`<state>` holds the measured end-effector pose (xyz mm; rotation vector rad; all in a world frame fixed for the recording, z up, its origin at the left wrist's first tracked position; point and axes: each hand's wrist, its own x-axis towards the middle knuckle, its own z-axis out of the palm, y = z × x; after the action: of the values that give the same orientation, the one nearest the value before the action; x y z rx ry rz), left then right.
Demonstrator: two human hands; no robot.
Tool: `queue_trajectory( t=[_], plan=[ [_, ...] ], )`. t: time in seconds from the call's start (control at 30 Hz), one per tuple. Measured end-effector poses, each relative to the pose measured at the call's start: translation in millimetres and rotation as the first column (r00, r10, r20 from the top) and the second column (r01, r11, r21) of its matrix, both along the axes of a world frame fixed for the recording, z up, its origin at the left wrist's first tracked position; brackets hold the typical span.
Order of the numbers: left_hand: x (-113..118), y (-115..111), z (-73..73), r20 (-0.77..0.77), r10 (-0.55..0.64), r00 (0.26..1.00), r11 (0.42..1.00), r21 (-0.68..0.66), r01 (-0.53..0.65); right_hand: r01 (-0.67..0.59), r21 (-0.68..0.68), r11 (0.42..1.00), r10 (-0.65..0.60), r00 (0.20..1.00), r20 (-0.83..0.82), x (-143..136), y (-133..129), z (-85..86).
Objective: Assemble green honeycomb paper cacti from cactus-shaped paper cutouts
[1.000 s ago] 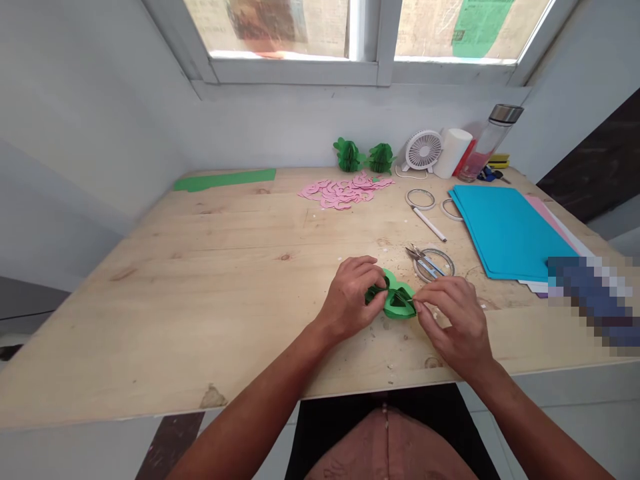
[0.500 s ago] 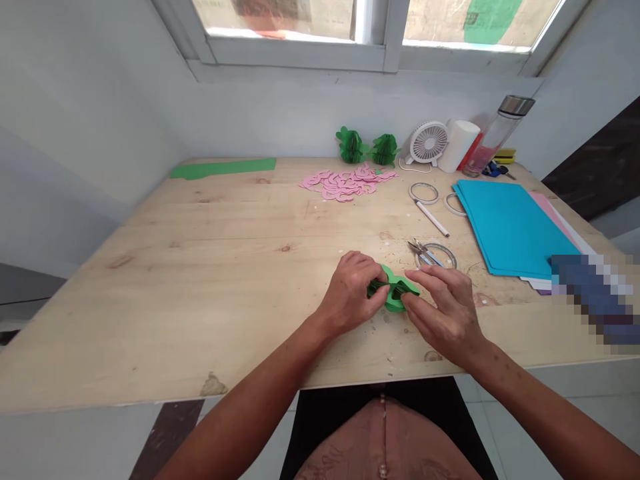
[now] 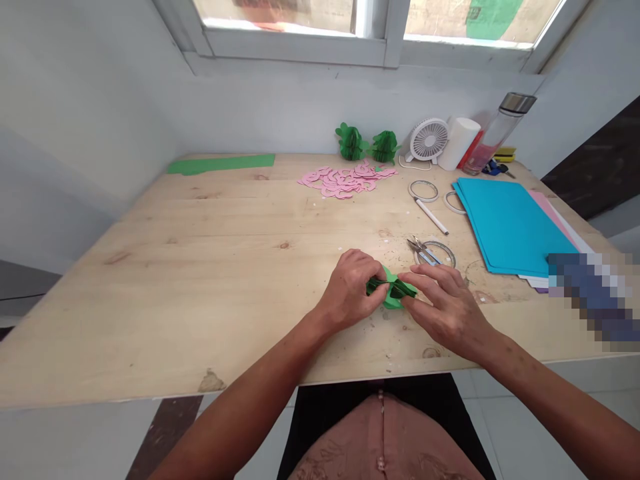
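Note:
A layered green paper cutout point(image 3: 393, 298) is held between my two hands near the table's front edge, its folds partly spread. My left hand point(image 3: 356, 287) pinches its left side between thumb and fingers. On the right side, my right hand point(image 3: 443, 303) grips the layers with thumb and fingertips. The fingers hide parts of the cutout. Just beyond my right hand lie small scissors point(image 3: 424, 251), resting across a roll of tape point(image 3: 450, 250).
Pink paper cutouts point(image 3: 345, 180) lie in a pile, with two green paper shapes point(image 3: 351, 143) behind. A marker point(image 3: 432, 217), another tape roll point(image 3: 423, 191), blue sheets point(image 3: 515, 223), a small fan point(image 3: 429, 140), a bottle point(image 3: 500, 133) and a green strip point(image 3: 223, 163) also lie or stand around.
The right side of the green paper cutout has been pressed flatter, and my right fingers have shifted slightly left over it. My left hand keeps its pinch.

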<state>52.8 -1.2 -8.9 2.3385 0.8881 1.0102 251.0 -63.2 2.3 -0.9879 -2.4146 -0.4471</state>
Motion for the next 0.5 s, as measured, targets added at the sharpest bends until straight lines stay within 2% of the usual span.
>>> queue_trajectory(
  t=[0.3,0.5],
  plan=[
    [0.1,0.5,0.2,0.003,-0.011,1.0,1.0,-0.012,0.011,-0.033,-0.018,0.999,0.034,0.997,0.075,0.5,1.0,2.8],
    [-0.7,0.1,0.3,0.02,0.002,1.0,0.996,-0.094,0.0,-0.052,-0.027,0.998,0.054,0.994,0.098,2.6,1.3,2.8]
  ],
)
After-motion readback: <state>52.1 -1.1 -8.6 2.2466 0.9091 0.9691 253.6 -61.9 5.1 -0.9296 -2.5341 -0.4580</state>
